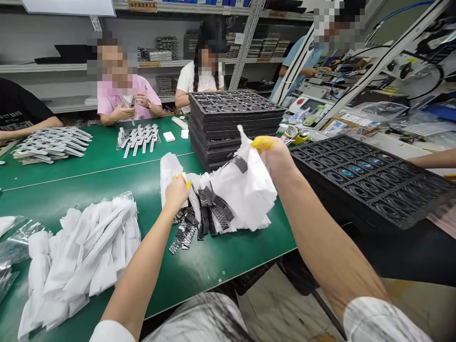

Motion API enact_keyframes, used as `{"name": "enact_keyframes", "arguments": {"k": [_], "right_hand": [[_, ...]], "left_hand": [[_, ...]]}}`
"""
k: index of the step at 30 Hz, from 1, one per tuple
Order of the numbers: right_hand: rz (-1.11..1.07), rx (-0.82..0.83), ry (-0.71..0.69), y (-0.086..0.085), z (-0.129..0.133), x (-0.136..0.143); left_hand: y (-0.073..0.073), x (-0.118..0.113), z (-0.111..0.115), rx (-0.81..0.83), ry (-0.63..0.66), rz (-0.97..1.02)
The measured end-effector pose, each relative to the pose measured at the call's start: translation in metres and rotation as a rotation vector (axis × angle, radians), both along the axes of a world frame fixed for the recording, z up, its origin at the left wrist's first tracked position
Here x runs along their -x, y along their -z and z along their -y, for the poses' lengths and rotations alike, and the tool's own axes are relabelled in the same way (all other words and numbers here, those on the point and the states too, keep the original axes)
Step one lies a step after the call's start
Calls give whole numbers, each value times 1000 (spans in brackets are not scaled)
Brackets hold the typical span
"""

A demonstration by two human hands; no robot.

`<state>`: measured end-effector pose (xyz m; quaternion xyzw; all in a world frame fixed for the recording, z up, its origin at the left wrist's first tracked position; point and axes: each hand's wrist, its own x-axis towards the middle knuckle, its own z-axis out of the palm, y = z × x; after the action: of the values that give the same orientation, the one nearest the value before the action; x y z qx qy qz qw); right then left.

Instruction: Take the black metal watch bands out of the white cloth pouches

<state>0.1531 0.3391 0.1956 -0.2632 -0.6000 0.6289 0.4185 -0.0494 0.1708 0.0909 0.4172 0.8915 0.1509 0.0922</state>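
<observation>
Partly hidden, black linked strips (204, 223)

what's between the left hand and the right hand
In the head view, white wrapping and black strips lie between the left hand and right hand.

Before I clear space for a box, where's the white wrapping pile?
The white wrapping pile lies lower left in the head view, on the green table between clear plastic and the left forearm.

black shirt (26, 102): lettering (14, 122) unclear | shelf labels (142, 6): too small to read
</observation>
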Motion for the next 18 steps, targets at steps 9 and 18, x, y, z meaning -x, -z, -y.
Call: {"name": "enact_keyframes", "arguments": {"k": [9,18], "right_hand": [[266,-226,-254,-32,18,23],[245,-287,-124,-32,-1,-8]], "left_hand": [[9,-19,-55,86,8,0],[-4,-8,-47,-53,-1,49]]}}
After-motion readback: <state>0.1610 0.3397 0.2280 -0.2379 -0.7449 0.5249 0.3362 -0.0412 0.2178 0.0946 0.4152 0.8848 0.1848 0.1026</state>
